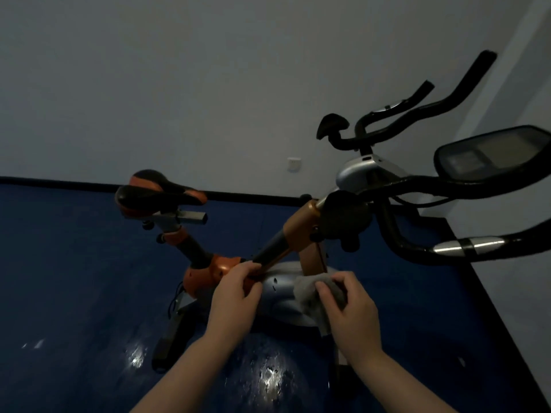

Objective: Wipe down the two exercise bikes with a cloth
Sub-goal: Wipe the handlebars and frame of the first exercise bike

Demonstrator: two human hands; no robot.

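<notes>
Right hand [351, 305] grips crumpled grey cloth [310, 296] (fuzzy); left hand [235, 296] clasps orange bike frame [277, 257].

no readable text; the console screen [495, 155] seems too dim.

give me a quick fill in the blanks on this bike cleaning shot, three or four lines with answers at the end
1. The grey cloth is held in the person's ____ hand.
2. The left hand grips the bike frame, whose main colour is ____.
3. The saddle is orange and ____.
4. The floor under the bike is ____.

Missing words: right; orange; black; blue
</notes>
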